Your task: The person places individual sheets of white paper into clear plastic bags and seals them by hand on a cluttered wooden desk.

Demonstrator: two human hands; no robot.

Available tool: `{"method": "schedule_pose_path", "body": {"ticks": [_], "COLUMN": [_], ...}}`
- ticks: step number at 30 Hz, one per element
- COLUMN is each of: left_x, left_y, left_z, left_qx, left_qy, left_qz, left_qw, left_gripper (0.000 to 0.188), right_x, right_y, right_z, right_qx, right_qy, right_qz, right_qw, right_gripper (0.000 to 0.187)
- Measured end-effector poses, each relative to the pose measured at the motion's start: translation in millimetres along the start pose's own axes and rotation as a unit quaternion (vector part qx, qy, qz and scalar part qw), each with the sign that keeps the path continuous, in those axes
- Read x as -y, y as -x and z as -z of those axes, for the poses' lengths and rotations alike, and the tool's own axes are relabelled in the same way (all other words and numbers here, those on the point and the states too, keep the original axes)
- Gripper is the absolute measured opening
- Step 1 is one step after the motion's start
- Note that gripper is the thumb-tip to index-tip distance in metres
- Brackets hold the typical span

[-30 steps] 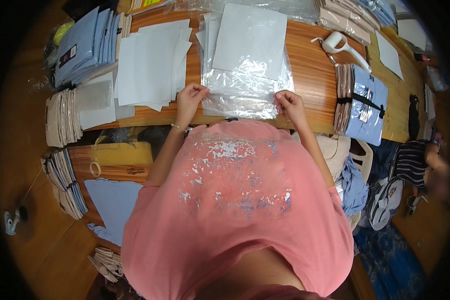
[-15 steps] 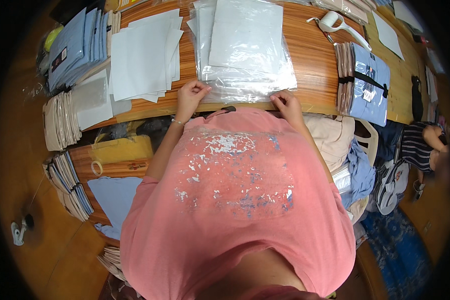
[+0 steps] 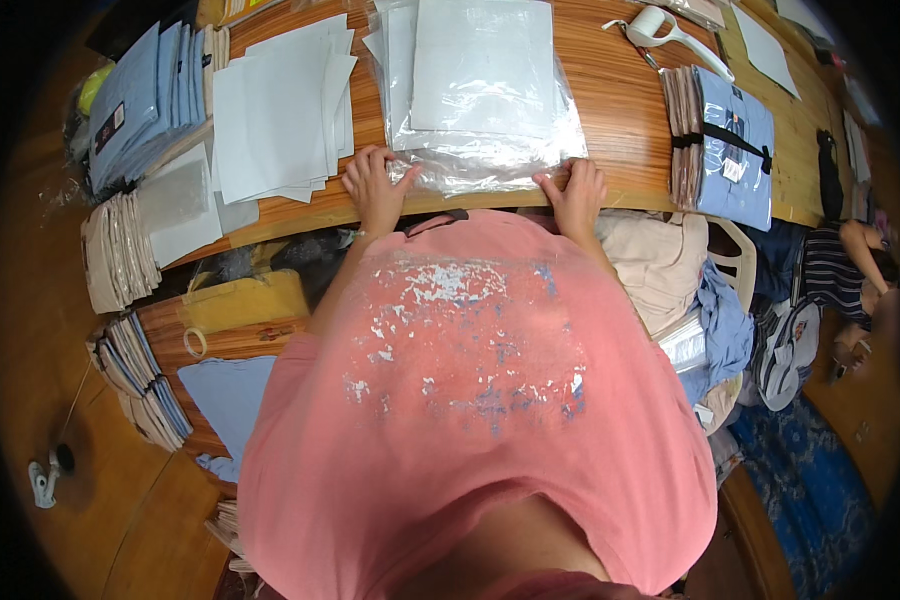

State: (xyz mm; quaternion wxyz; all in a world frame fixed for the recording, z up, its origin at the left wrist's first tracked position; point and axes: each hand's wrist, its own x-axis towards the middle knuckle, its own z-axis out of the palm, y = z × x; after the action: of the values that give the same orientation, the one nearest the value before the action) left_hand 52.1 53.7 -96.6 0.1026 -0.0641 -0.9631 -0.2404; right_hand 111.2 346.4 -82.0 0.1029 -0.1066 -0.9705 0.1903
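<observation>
In front of me on the wooden table lies a clear plastic bag (image 3: 465, 178), crinkled along its near edge. White paper sheets (image 3: 480, 65) lie flat with it; glare hides whether they are inside or beneath the film. At the bag's near left corner, my left hand (image 3: 375, 190) rests on the table with its fingers apart and its thumb by the film. Over the near right corner is my right hand (image 3: 575, 195), fingers spread and thumb touching the plastic edge. Neither hand grips anything visibly.
Left of the bag are loose white sheets (image 3: 280, 115) and folded blue shirts (image 3: 130, 105). To the right stand a strapped bundle of packed shirts (image 3: 735, 150) and a white handled tool (image 3: 680, 40). Loose garments (image 3: 660, 265) fill a chair below; another person's arm (image 3: 860, 255) shows far right.
Both hands have gone from pinching the bag's near corners to spread fingers. The left fingers now lie on the table beside the bag. The whole view has shifted slightly.
</observation>
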Motion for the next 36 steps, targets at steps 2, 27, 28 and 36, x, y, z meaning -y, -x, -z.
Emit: {"method": "schedule_pose_path", "body": {"ticks": [2, 27, 28, 36], "left_x": [1.7, -61.9, -60.6, -48.8], "left_y": [-6.3, -33.3, -38.3, -58.3], "left_z": [8.4, -12.7, -12.5, -31.2], "left_qx": [0.062, 0.106, 0.125, 0.191], "left_qy": [0.030, 0.572, 0.581, 0.604], "left_qz": [0.035, 0.369, 0.359, 0.314], "left_qw": [0.997, 0.725, 0.720, 0.708], "left_gripper": [0.045, 0.066, 0.066, 0.046], "right_x": [-8.8, 75.2, 48.6, -30.4], "right_y": [-6.2, -159.7, -185.8, -226.6], "right_z": [-2.0, 8.1, -4.2, -17.6], "right_qx": [0.003, 0.092, -0.042, 0.122], "right_qy": [-0.039, -0.267, -0.098, -0.070], "right_qz": [-0.007, 0.173, 0.148, -0.035], "right_qw": [0.999, 0.944, 0.983, 0.989], "right_gripper": [0.040, 0.026, 0.030, 0.039]}}
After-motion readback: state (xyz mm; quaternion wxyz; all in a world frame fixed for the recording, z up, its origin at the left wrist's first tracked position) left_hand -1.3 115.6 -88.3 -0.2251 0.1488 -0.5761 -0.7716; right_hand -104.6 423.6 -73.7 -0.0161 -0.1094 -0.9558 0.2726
